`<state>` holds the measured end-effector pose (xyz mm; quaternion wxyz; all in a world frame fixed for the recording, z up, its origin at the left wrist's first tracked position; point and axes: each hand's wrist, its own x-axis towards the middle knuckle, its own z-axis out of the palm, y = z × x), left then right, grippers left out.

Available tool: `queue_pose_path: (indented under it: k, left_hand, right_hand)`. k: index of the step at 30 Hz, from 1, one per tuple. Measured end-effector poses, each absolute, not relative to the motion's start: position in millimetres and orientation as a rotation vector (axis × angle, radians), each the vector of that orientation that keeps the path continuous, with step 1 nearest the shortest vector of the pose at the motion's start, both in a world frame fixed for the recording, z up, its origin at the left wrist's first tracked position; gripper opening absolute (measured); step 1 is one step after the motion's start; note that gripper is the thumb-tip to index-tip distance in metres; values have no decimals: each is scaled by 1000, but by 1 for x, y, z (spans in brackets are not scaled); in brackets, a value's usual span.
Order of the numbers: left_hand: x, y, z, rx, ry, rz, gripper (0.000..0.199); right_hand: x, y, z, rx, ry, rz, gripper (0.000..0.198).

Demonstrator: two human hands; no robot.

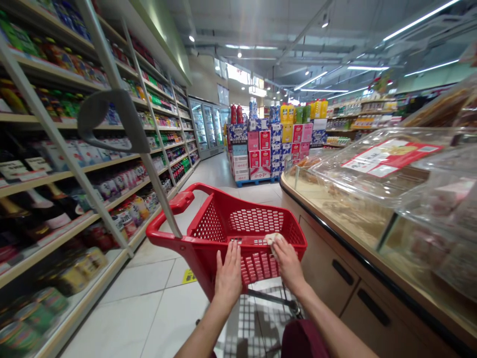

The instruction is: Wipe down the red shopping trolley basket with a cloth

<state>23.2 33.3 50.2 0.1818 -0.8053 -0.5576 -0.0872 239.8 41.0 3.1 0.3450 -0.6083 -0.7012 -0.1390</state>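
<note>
In front of me stands a red plastic shopping cart with a perforated basket. My left hand rests on the near rim of the basket, its fingers stretched out flat and holding nothing. A pale, crumpled cloth is under the fingers of my right hand, pressed against the same rim nearer the right end. The fingers of that hand are curled over the cloth. A grey pole with a looped grey handle rises from the cart's left side.
Shelves packed with drinks and cans line the left. To the right, close to the cart, is a display counter with clear plastic food boxes. Stacked drink cartons stand on a blue pallet ahead. Glass-door fridges are farther back.
</note>
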Motion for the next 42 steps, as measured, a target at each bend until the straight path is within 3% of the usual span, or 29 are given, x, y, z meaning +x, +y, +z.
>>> queue_pose_path:
  k: [4, 10, 15, 21, 26, 31, 37, 42]
  left_hand:
    - [23, 33, 48, -2267, -1558, -259, 58]
    - [25, 31, 48, -2252, -1565, -251, 57]
    - [25, 29, 48, -2244, -1543, -238, 58]
    - [25, 29, 47, -2222, -1550, -234, 59]
    - [27, 27, 49, -2245, -1555, -223, 59]
    - [28, 27, 51, -2247, -1575, -218, 59]
    - [28, 24, 53, -2262, -1574, -213, 59]
    - [27, 24, 53, -2252, -1557, -221, 60]
  right_hand:
    - [259, 41, 1, -1834, -1518, -360, 45]
    - [236, 38, 0, -1491, -1803, -345, 51]
    - [263, 36, -3, -1786, -1495, -365, 47]
    - [271, 35, -10, -1568, -1728, -342, 46]
    - [284, 33, -12, -1755, -1426, -366, 47]
    - [258, 33, -9, -1501, -1744, -313, 46]
    - [255, 35, -5, -1675, -1496, -380, 50]
    - [230, 35, -1, -1437, -1782, -326, 51]
